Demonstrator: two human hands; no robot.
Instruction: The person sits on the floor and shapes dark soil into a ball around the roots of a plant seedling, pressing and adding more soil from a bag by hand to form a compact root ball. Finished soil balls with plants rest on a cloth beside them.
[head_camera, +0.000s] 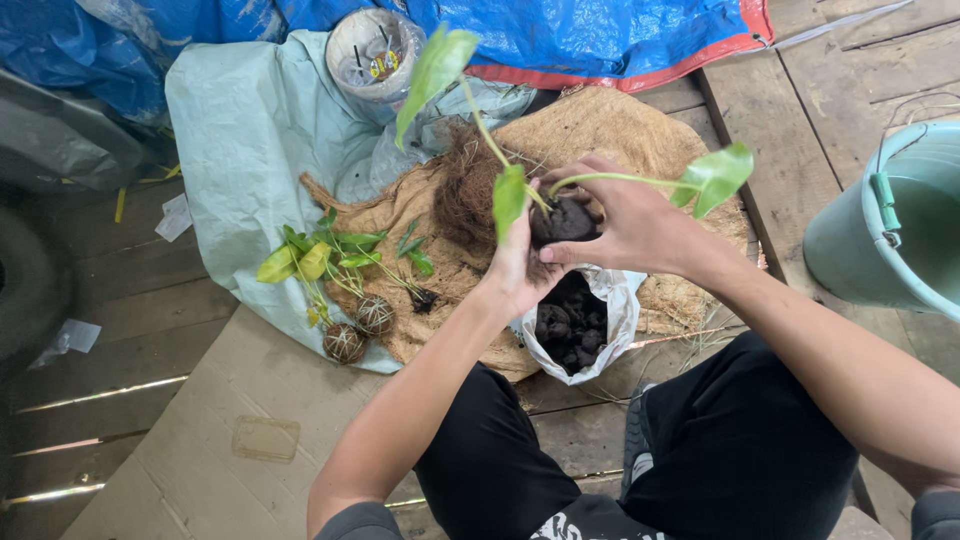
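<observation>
Seated on a wooden plank floor (820, 80), black trousers (740, 440) at bottom of view. Blue tarp (600, 30) bunched across the top, pale green sack (250, 130) spread flat below it, left of centre. Brown coir mat (620, 130) laid over the sack's right edge, a tuft of loose dark fibre (465, 195) on it. Flat cardboard sheet (190, 440) lower left, with a small clear plastic lid (265, 438) lying on it. Teal bucket (890, 220) at the right edge, well apart from the mat. Clear plastic container (375, 55) lying at the top of the sack, small items inside, too blurred to tell. White plastic bag (620, 310) open on the mat just below the hands, full of dark soil clumps (570, 325). Both hands raised above that bag: left hand (515, 270) cupped under a dark soil ball (562, 220), fingers curled up around its near side; right hand (630, 225) closed over the ball from the far side, thumb and fingers pressed on it. Green-leaved plant (510, 195) rooted in the ball, stems upright and splaying, one leaf high toward the tarp, one out to the right. Bundle of leafy cuttings (320, 255) lying on the sack-mat edge at left. Two fibre-wrapped round balls (360, 328) just beside the cuttings, touching or nearly so.
</observation>
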